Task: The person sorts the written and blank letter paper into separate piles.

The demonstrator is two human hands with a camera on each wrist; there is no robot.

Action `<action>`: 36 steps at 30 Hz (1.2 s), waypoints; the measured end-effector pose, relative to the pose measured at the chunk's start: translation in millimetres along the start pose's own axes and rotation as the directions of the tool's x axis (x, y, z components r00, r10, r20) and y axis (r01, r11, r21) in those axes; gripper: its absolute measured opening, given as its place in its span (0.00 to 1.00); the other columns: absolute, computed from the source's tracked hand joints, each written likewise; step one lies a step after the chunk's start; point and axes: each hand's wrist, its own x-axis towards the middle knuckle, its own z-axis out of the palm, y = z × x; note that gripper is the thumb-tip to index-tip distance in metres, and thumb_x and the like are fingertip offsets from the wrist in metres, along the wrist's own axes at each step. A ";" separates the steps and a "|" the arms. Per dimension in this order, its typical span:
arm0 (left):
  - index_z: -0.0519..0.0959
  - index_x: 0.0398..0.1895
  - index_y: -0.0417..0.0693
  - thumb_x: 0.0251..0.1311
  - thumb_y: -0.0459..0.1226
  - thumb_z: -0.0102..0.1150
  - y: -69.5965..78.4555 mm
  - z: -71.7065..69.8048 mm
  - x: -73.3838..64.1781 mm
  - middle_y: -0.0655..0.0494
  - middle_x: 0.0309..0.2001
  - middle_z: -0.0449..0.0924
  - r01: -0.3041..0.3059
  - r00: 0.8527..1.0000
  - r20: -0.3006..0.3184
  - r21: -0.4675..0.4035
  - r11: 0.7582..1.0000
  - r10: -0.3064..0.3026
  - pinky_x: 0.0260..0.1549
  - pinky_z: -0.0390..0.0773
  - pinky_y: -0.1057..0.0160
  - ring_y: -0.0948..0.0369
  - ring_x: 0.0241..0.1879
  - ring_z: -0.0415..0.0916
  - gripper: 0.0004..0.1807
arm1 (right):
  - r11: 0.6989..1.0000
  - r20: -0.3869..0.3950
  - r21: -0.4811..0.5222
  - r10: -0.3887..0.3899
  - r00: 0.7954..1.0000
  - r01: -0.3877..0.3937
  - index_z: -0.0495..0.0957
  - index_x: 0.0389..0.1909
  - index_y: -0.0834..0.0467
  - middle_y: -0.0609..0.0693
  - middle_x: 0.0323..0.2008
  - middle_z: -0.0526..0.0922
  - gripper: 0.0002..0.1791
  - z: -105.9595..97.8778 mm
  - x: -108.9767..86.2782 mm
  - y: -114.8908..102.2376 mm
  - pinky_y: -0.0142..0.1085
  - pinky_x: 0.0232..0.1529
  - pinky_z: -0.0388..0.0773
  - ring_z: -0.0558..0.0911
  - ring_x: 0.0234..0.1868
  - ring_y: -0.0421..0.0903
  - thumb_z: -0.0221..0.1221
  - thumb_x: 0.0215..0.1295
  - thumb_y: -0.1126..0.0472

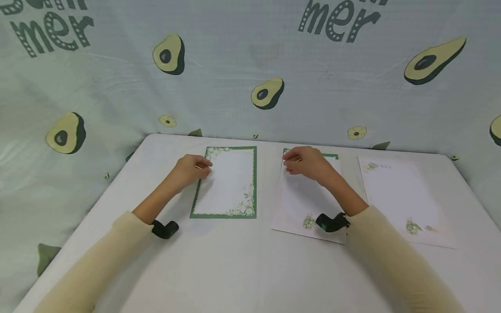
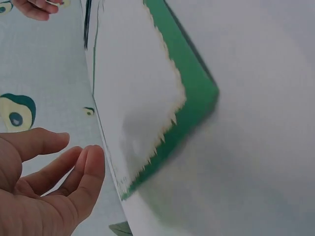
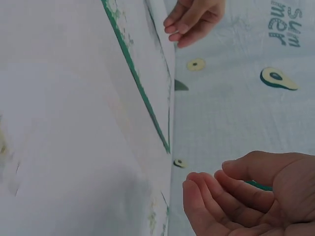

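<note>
Green-bordered sheet (image 1: 231,182) is lying on the desk (image 1: 235,265); the left hand (image 1: 188,169) is hovering over its left edge, the right hand (image 1: 307,161) over the floral sheet (image 1: 293,213) beyond its right edge. Both hands' fingers (image 2: 93,169) are curving narrowly, holding nothing. Arranging is apparently proceeding; the next move is likely calling for edge contact. No container is showing.

Before you, a white sheet with a green border (image 1: 235,182) lay printed side up on the table (image 1: 235,269), pale flowers clustered at its upper-left and lower-right corners. To its right, apart from it, you had a pale sheet (image 1: 301,202) with a small floral spray low down, set slightly askew over a green-edged sheet (image 1: 330,156) that showed past its far edge.
</note>
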 end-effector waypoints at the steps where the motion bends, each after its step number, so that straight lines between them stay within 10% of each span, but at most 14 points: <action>1: 0.77 0.62 0.33 0.74 0.33 0.56 3.6 3.4 1.6 0.38 0.54 0.80 -0.024 1.000 0.012 -0.011 1.000 0.024 0.53 0.83 0.52 0.48 0.49 0.81 0.18 | 1.000 -0.010 -0.020 -0.004 1.000 0.004 0.78 0.59 0.66 0.60 0.50 0.84 0.17 -8.2 -6.8 5.8 0.40 0.51 0.86 0.87 0.48 0.52 0.59 0.75 0.61; 11: 0.79 0.58 0.32 0.74 0.33 0.56 38.2 42.7 6.8 0.38 0.52 0.83 -0.137 0.978 0.131 -0.195 0.971 0.165 0.55 0.83 0.51 0.47 0.49 0.84 0.16 | 0.964 -0.089 -0.266 -0.049 0.995 0.024 0.79 0.57 0.65 0.60 0.49 0.86 0.17 -61.7 -72.2 54.6 0.46 0.45 0.85 0.86 0.48 0.55 0.61 0.73 0.60; 19: 0.77 0.60 0.31 0.71 0.31 0.59 60.6 84.8 11.2 0.41 0.50 0.81 -0.131 0.930 0.270 -0.389 0.912 0.248 0.53 0.85 0.59 0.48 0.50 0.84 0.18 | 0.965 -0.101 -0.251 0.054 0.993 -0.078 0.76 0.59 0.68 0.58 0.46 0.86 0.20 -73.2 -108.2 97.3 0.35 0.39 0.83 0.87 0.44 0.51 0.58 0.76 0.56; 36: 0.76 0.62 0.31 0.71 0.33 0.60 76.2 112.5 26.2 0.43 0.56 0.82 -0.022 0.939 0.316 -0.347 0.938 0.139 0.51 0.84 0.63 0.55 0.49 0.85 0.20 | 0.981 -0.053 0.003 0.192 0.980 -0.192 0.74 0.62 0.71 0.52 0.43 0.87 0.25 -64.1 -90.9 108.5 0.28 0.38 0.85 0.86 0.36 0.36 0.58 0.75 0.56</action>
